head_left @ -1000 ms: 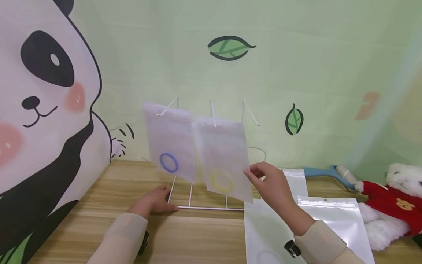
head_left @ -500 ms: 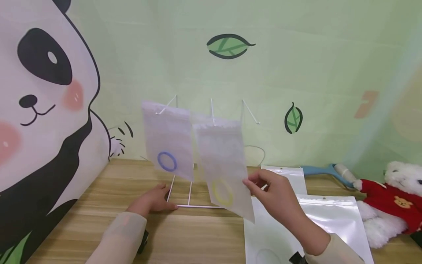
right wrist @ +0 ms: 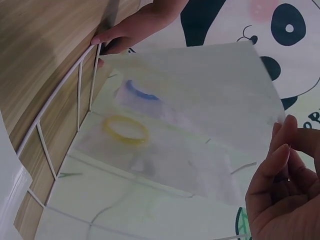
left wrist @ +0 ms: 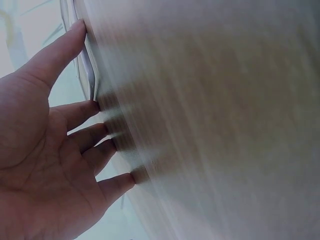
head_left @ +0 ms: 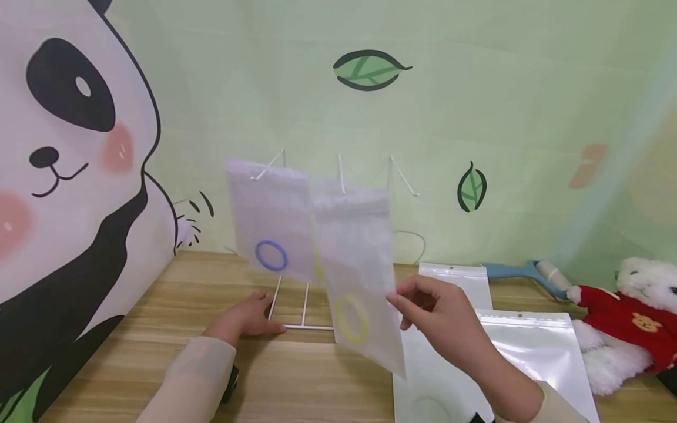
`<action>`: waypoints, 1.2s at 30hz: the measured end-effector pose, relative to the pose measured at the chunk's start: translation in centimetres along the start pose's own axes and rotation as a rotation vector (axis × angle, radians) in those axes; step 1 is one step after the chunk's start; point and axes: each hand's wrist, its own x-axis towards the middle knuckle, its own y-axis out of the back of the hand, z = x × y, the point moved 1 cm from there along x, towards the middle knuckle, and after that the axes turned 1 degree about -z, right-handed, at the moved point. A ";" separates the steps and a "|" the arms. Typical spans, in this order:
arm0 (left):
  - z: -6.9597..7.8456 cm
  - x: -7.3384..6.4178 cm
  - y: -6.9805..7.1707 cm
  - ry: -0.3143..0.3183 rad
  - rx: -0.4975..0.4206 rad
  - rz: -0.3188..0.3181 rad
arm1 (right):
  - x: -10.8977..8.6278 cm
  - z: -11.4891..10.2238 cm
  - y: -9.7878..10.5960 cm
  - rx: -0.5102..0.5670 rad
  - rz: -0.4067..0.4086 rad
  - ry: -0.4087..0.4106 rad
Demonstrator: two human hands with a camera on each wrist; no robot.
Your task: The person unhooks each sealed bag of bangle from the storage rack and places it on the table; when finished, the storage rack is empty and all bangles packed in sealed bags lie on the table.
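Observation:
A white wire rack stands on the wood-look table, with three hooks at its top. On the left hook hangs a translucent zip bag with a blue ring showing. From the middle hook hangs another translucent zip bag with a yellow ring, tilted, its lower part swung out; a yellow sliver shows behind its left edge. My right hand pinches this bag's right edge between thumb and fingertips. My left hand rests at the rack's front left corner; thumb and index fingertip touch the wire, the other fingertips the table.
Right of the rack lie several white pouches on the table. A blue-handled roller and a white plush bear in a red shirt are at the far right. Behind is a green backdrop with a panda.
My right hand has moved slightly down, and the lower part of the yellow-ring bag has swung outward and down with it. My left hand stays at the rack corner.

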 end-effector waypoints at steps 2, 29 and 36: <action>0.0 0.0 0.0 -0.001 -0.003 0.001 | -0.2 -0.2 -0.1 0.032 -0.035 -0.011; 0.2 -0.3 0.2 -0.017 -0.020 0.001 | -4.2 5.8 -2.8 0.373 -0.423 -0.242; 0.2 -0.3 0.2 -0.004 -0.025 -0.008 | -4.9 8.4 -2.8 0.308 -0.495 -0.340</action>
